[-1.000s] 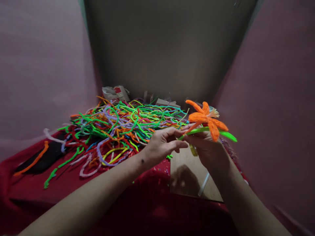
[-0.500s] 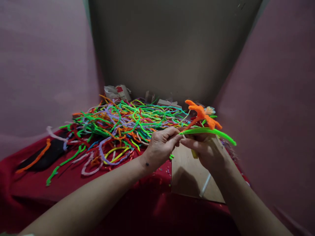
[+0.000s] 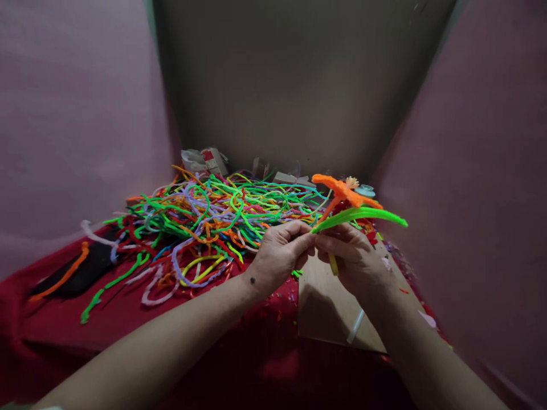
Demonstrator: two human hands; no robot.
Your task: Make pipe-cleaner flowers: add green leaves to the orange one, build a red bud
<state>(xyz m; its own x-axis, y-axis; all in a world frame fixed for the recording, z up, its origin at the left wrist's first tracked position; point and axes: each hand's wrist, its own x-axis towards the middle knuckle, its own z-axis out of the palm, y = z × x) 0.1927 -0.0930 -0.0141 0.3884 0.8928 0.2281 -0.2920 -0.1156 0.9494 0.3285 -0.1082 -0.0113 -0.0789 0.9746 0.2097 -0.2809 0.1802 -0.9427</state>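
Observation:
An orange pipe-cleaner flower (image 3: 339, 189) with pale stamens (image 3: 352, 182) at its centre leans right above my hands. Beside its stem, a long green pipe-cleaner leaf (image 3: 363, 213) points right. My left hand (image 3: 282, 247) pinches the base where stem and leaf meet. Close against it, my right hand (image 3: 352, 256) has thumb and fingers closed at the same base, under the leaf. Below the right fingers sticks out a short yellow piece (image 3: 333, 265), its kind unclear. The fingertips partly hide the join.
A big tangle of coloured pipe cleaners (image 3: 213, 210) covers the red cloth (image 3: 179, 336) at left and centre. Under my hands lies a wooden board (image 3: 318, 319) with a clear stick (image 3: 355, 326) on it. Boxes (image 3: 214, 161) stand at the back; pink sheets hang on both sides.
The flower has turned, so its pale stamens now show. The leaf's tip has swung upward. My right hand has shifted slightly, while my left hand stays almost in place.

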